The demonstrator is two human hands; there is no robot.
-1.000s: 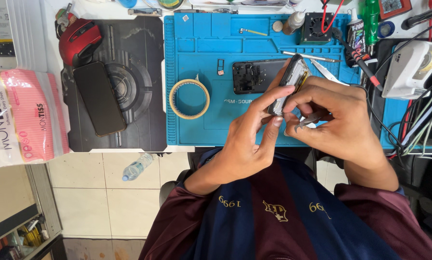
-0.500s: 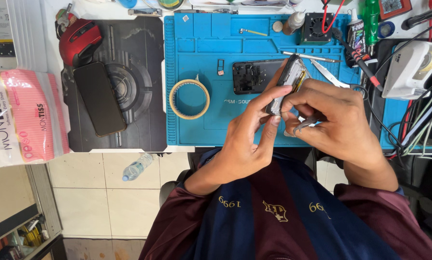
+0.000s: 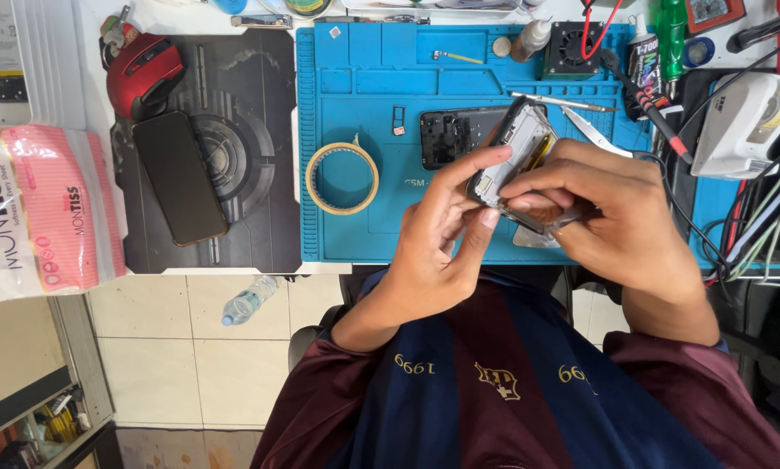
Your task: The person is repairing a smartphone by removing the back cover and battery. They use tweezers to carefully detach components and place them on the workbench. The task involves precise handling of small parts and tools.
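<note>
So we've got the opened phone body (image 3: 516,148) up off the blue repair mat (image 3: 355,78), held just above its near edge. Our left hand (image 3: 438,252) is closed around the lower end, thumb and forefinger pinching the frame, and our right hand (image 3: 620,217) is curled tight on a thin metal tool (image 3: 564,217) pressed against the phone's bottom edge. We'd say the trick here is keeping the left grip firm on the frame only, not on the exposed insides, and letting the tool work at a shallow angle so it doesn't slip into the board. Small moves, elbows tucked in.

Containers: the mat's moulded compartments along the top hold a bit of thin wire (image 3: 456,57) and a round coin-like piece (image 3: 501,46), and most other slots look bare. A small glue bottle (image 3: 533,39) stands at the mat's far edge, can't tell how full. A roll of tape (image 3: 342,178) lies flat on the mat, with a black phone part (image 3: 451,137) beside it.
</note>
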